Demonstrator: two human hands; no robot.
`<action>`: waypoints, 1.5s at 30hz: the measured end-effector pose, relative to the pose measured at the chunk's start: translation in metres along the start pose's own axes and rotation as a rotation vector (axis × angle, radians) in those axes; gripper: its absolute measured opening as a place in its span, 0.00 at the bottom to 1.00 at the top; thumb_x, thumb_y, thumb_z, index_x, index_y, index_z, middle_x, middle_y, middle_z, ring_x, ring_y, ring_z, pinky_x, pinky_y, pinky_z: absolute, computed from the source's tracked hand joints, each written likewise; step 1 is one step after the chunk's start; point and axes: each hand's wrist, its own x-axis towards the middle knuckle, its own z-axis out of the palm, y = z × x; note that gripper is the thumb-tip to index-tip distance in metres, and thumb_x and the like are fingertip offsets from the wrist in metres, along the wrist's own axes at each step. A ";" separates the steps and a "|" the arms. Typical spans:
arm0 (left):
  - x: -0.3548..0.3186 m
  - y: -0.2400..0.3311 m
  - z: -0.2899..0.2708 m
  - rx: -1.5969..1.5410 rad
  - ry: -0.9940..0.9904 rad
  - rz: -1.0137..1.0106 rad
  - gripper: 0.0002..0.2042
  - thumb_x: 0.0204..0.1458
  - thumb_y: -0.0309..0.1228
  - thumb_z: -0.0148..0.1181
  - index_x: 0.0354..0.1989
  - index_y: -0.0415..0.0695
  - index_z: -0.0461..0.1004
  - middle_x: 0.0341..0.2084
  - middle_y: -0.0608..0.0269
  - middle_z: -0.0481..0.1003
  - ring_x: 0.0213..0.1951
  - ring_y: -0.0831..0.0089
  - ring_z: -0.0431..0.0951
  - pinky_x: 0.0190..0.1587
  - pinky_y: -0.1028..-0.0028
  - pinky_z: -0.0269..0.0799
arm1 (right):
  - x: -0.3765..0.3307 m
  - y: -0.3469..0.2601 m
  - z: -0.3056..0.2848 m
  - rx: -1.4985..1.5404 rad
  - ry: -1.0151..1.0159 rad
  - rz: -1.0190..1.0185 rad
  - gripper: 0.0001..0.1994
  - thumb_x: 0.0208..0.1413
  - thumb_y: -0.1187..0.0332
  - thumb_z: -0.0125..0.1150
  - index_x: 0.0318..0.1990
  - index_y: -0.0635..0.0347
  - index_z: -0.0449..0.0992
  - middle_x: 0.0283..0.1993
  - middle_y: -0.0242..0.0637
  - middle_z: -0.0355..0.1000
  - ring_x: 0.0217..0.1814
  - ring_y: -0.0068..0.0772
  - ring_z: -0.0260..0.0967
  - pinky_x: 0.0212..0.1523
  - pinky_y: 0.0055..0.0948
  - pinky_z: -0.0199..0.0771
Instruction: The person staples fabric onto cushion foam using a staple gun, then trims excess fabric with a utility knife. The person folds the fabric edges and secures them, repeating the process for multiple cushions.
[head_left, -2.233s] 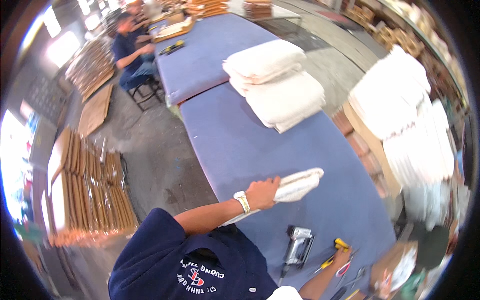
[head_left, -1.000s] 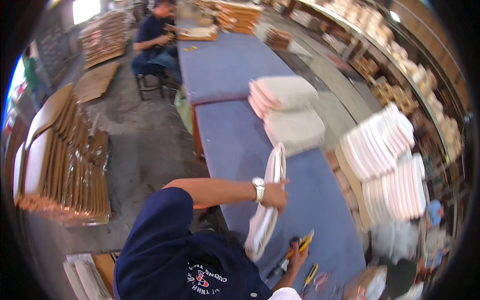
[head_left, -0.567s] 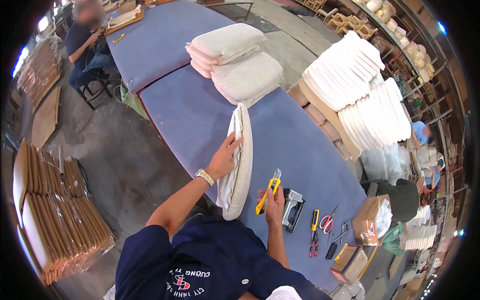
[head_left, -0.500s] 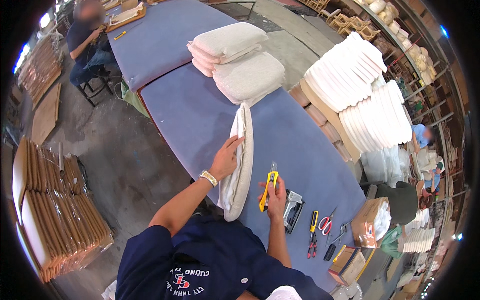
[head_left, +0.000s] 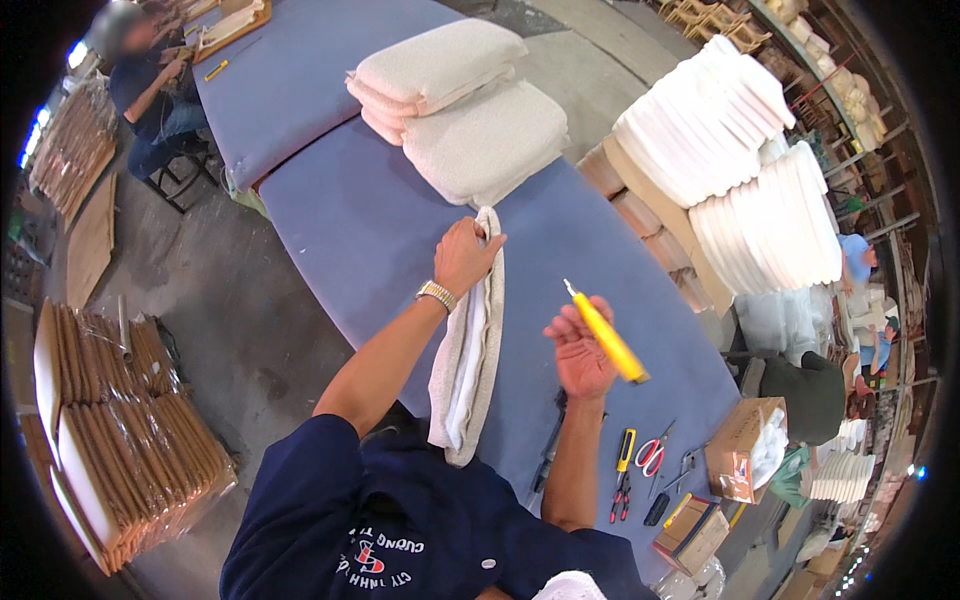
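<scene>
My left hand (head_left: 464,258) is closed on the top end of a cream cushion (head_left: 488,340) that stands on edge in front of me. White inner padding (head_left: 466,372) shows along the gap in its fabric cover. To the right, my right hand (head_left: 580,358) is turned palm up with its fingers curled. A yellow utility knife (head_left: 612,340) slants across those fingers and looks held at the thumb side. A staple gun (head_left: 547,450) lies on the table, partly hidden by my right forearm.
A stack of cream cushions (head_left: 480,130) stands farther up the blue table (head_left: 340,210). Right of my forearm lie a screwdriver (head_left: 626,450), scissors (head_left: 652,455), pliers (head_left: 620,497) and small cardboard boxes (head_left: 735,445). White pads (head_left: 700,120) are piled beyond the table. A person (head_left: 150,90) sits at far left.
My left hand has moved up to the cushion's top end and closed there. My right hand has risen and turned palm up, and the knife has swung to slant the other way.
</scene>
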 end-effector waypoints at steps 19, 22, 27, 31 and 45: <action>0.000 -0.031 0.045 -0.770 0.085 -0.151 0.15 0.62 0.36 0.65 0.29 0.38 0.74 0.23 0.69 0.73 0.28 0.84 0.67 0.32 0.75 0.66 | 0.116 0.063 -0.011 -1.390 0.052 -0.117 0.14 0.59 0.74 0.68 0.53 0.64 0.79 0.46 0.37 0.80 0.45 0.23 0.77 0.48 0.23 0.76; 0.000 -0.033 0.048 -0.758 0.105 -0.149 0.14 0.62 0.36 0.65 0.29 0.38 0.73 0.23 0.69 0.73 0.28 0.84 0.67 0.32 0.75 0.66 | 0.121 0.066 -0.012 -1.414 0.006 -0.108 0.15 0.59 0.74 0.68 0.53 0.64 0.78 0.45 0.38 0.80 0.45 0.22 0.77 0.48 0.23 0.76; -0.002 -0.025 0.047 -0.789 0.093 -0.149 0.13 0.63 0.35 0.63 0.30 0.40 0.72 0.25 0.72 0.72 0.30 0.85 0.65 0.33 0.77 0.65 | 0.128 0.061 -0.014 -1.478 -0.077 -0.133 0.15 0.58 0.71 0.68 0.53 0.61 0.78 0.42 0.40 0.81 0.38 0.30 0.80 0.42 0.25 0.78; -0.001 -0.031 0.051 -0.788 0.099 -0.145 0.12 0.63 0.34 0.63 0.30 0.40 0.73 0.26 0.72 0.73 0.31 0.85 0.65 0.34 0.77 0.65 | 0.129 0.059 -0.009 -1.509 -0.118 -0.110 0.14 0.58 0.71 0.67 0.52 0.59 0.78 0.40 0.39 0.81 0.36 0.32 0.80 0.40 0.27 0.78; -0.004 -0.025 0.048 -0.793 0.097 -0.175 0.13 0.63 0.35 0.63 0.31 0.40 0.74 0.26 0.72 0.73 0.31 0.84 0.66 0.35 0.76 0.66 | 0.123 0.053 -0.003 -1.605 -0.135 -0.038 0.14 0.56 0.71 0.68 0.50 0.59 0.78 0.39 0.40 0.82 0.36 0.35 0.82 0.39 0.29 0.79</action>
